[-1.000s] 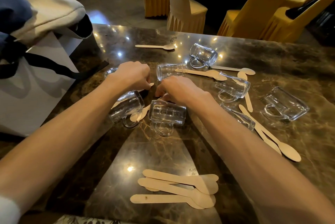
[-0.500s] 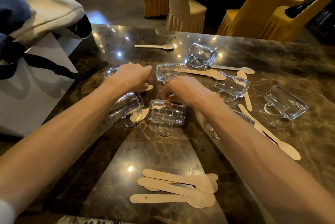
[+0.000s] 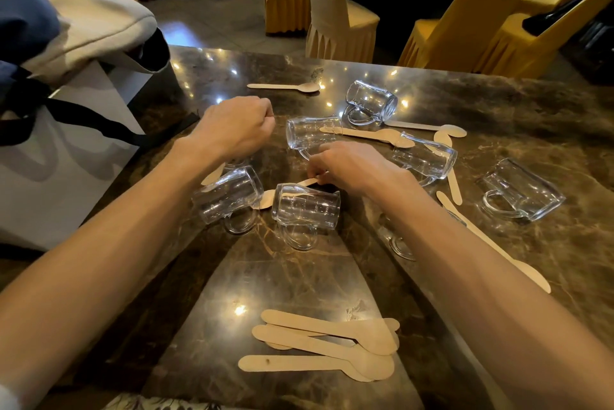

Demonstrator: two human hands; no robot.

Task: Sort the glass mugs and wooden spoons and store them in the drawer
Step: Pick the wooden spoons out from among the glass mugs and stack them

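Centre frame: the right hand (image 3: 349,167) pinched a wooden spoon (image 3: 266,203) by its handle, between two glass mugs (image 3: 307,207) lying on their sides on the marble tabletop (image 3: 299,276). The left hand (image 3: 237,128) was a curled fist just upper left of it — any grip could not be told.

Counted seven glass mugs (image 3: 371,103) lying on the tabletop (image 3: 299,276) for sure, one of them mostly hidden under the right arm (image 3: 465,260). A scrap of glass under the fingers (image 3: 262,112) of the left hand (image 3: 237,130) might be an eighth, can't tell. As for wooden spoons (image 3: 282,86), there are seven loose around and beyond the fingers, one pinched by the right hand (image 3: 345,167), plus a pile of four nearer than the fingers. Eleven showing. One white paper bag (image 3: 66,177) too.
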